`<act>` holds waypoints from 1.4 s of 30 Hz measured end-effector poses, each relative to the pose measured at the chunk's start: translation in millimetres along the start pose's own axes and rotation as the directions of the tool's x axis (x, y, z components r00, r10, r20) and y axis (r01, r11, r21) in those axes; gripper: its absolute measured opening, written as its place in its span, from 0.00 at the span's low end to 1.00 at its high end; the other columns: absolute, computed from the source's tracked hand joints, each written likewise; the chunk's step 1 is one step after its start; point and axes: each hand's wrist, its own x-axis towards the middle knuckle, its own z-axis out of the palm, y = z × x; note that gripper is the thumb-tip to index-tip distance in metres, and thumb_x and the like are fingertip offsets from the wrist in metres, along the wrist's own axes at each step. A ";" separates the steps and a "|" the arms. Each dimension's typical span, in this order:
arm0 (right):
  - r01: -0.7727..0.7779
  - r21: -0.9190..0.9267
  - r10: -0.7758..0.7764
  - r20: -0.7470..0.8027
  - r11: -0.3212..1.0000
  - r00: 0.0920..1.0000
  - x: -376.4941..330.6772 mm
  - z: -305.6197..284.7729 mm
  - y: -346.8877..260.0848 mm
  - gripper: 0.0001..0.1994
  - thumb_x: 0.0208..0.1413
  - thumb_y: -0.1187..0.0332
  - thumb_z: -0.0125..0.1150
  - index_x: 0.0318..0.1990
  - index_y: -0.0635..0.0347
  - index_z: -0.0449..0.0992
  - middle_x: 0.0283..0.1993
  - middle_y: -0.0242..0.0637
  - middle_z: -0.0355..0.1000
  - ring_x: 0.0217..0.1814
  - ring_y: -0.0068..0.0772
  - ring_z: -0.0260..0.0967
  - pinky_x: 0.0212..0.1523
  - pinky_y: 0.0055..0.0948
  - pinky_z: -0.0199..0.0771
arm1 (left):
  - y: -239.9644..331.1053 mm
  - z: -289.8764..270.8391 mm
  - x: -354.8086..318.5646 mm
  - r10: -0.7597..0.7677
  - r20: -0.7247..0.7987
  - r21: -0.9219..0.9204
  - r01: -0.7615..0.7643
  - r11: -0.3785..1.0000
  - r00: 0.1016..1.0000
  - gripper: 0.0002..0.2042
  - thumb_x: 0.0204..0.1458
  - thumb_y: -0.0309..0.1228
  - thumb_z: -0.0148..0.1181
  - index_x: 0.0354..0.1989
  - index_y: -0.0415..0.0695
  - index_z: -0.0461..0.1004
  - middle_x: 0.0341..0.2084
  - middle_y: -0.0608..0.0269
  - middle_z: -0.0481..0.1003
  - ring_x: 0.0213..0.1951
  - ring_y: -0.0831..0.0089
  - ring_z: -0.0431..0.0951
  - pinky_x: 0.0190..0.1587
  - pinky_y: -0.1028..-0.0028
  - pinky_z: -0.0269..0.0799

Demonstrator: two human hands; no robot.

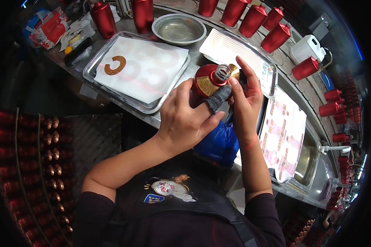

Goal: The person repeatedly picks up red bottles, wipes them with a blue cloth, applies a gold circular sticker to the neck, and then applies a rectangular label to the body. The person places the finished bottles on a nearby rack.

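The red bottle (213,77) is upheld between both hands over the near edge of the bench (154,120), its neck tipped up. The left hand's (182,117) grip is closed around the near side of the bottle, and its forefinger, in a grey finger cover (217,100), lies along the shoulder. The right hand (246,92) has its thumb beside the neck and its forefinger raised; whether its grip bears on the bottle I cannot tell, as its lower fingers are hidden.

The work on this bottle looks partway along. A gold label (206,85) already sits on the shoulder, while the clear threaded neck is bare of any cap. Something gold (234,71) shows between neck and right thumb, perhaps more of the label, though the view is too poor to be sure. One gold arc (122,64) is left on the white sheet (146,61) in the left tray (152,108), with paler arc shapes around it.

As for writing, none can be made out on the gold label. The apron (202,216) carries a cartoon badge (167,187) with red lettering and a blue patch (153,199) with pale marks. The printed sheet (282,136) on the right has brown and pink blocks, too small to read.
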 end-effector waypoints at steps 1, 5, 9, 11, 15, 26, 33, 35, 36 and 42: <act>-0.001 -0.003 0.001 -0.001 1.000 1.000 1.5 -1.8 0.1 0.25 0.63 0.74 0.59 0.67 0.67 0.64 0.58 0.38 0.70 0.56 0.22 0.69 0.57 0.24 0.70 | 4.7 0.1 1.5 -0.011 0.028 0.033 0.010 0.999 1.000 0.15 0.50 0.41 0.69 0.45 0.50 0.82 0.49 0.45 0.69 0.45 0.51 0.77 0.47 0.59 0.75; -0.055 0.176 0.041 0.083 0.983 0.996 5.0 -9.2 -2.7 0.24 0.65 0.75 0.52 0.69 0.66 0.63 0.62 0.39 0.69 0.60 0.23 0.66 0.63 0.24 0.65 | 11.4 -8.2 6.3 -0.064 0.109 0.009 0.063 0.998 0.992 0.17 0.47 0.35 0.71 0.46 0.49 0.82 0.50 0.43 0.67 0.48 0.47 0.75 0.52 0.57 0.72; 0.021 -0.030 -0.018 0.117 0.999 0.993 5.6 -10.7 -2.8 0.26 0.64 0.73 0.57 0.69 0.63 0.64 0.62 0.36 0.68 0.59 0.21 0.69 0.61 0.24 0.69 | -1.9 -12.3 3.0 -0.021 -0.059 -0.228 0.007 0.974 0.998 0.33 0.44 0.33 0.76 0.60 0.37 0.71 0.59 0.43 0.60 0.56 0.46 0.71 0.58 0.59 0.69; 0.109 -0.013 -0.107 0.108 0.994 0.988 5.4 -10.0 -0.2 0.27 0.61 0.75 0.63 0.67 0.64 0.66 0.62 0.35 0.68 0.56 0.22 0.71 0.55 0.23 0.75 | -5.6 -0.7 0.5 -0.215 -0.041 -0.239 0.199 0.950 0.976 0.42 0.39 0.34 0.80 0.64 0.35 0.63 0.61 0.43 0.58 0.59 0.46 0.68 0.60 0.58 0.68; 0.133 0.074 -0.141 0.124 0.988 0.982 4.1 -11.9 6.7 0.26 0.60 0.73 0.65 0.66 0.64 0.68 0.67 0.38 0.67 0.57 0.22 0.72 0.53 0.22 0.76 | -17.6 21.7 17.1 -0.179 0.057 -0.279 0.188 0.942 0.982 0.41 0.35 0.31 0.80 0.61 0.40 0.63 0.54 0.50 0.67 0.57 0.52 0.71 0.59 0.61 0.69; 0.093 0.162 -0.101 0.040 0.982 0.994 -2.3 -15.5 8.7 0.30 0.55 0.77 0.67 0.67 0.62 0.69 0.64 0.36 0.70 0.36 0.06 0.66 0.34 0.11 0.68 | -31.6 6.8 34.9 -0.201 0.373 -0.491 0.377 0.785 0.906 0.53 0.26 0.31 0.85 0.66 0.43 0.59 0.59 0.57 0.67 0.61 0.65 0.69 0.65 0.65 0.63; 0.019 0.013 -0.020 0.105 1.000 0.994 -3.1 -19.8 0.5 0.33 0.55 0.76 0.69 0.68 0.64 0.65 0.67 0.35 0.67 0.39 0.08 0.72 0.41 0.12 0.73 | -42.9 -4.9 36.9 -0.164 0.531 -0.529 0.477 0.702 0.831 0.55 0.28 0.28 0.85 0.68 0.43 0.53 0.63 0.56 0.64 0.62 0.66 0.69 0.65 0.66 0.65; -0.023 0.090 0.014 0.098 0.996 0.995 -3.7 -19.3 -1.4 0.33 0.55 0.77 0.68 0.69 0.64 0.65 0.67 0.35 0.67 0.40 0.08 0.72 0.41 0.12 0.73 | -41.2 -3.8 33.6 -0.159 0.459 -0.502 0.403 0.766 0.874 0.52 0.28 0.27 0.84 0.67 0.42 0.57 0.62 0.57 0.64 0.62 0.67 0.69 0.63 0.66 0.66; -0.022 0.098 0.014 0.087 0.995 0.996 -3.8 -18.3 -2.1 0.33 0.54 0.77 0.68 0.69 0.64 0.64 0.68 0.36 0.66 0.41 0.09 0.72 0.42 0.12 0.73 | -41.7 -5.4 33.4 -0.180 0.475 -0.624 0.474 0.621 0.861 0.50 0.28 0.27 0.84 0.65 0.43 0.59 0.60 0.57 0.65 0.61 0.67 0.70 0.62 0.66 0.67; 0.003 0.126 -0.009 0.047 0.992 0.999 -8.3 -10.5 -2.3 0.32 0.52 0.77 0.68 0.67 0.63 0.68 0.67 0.36 0.67 0.39 0.05 0.65 0.32 0.09 0.64 | -40.5 -9.9 33.1 -0.074 0.377 -0.468 0.259 0.845 0.923 0.42 0.33 0.22 0.80 0.62 0.44 0.65 0.60 0.60 0.69 0.62 0.67 0.69 0.65 0.66 0.64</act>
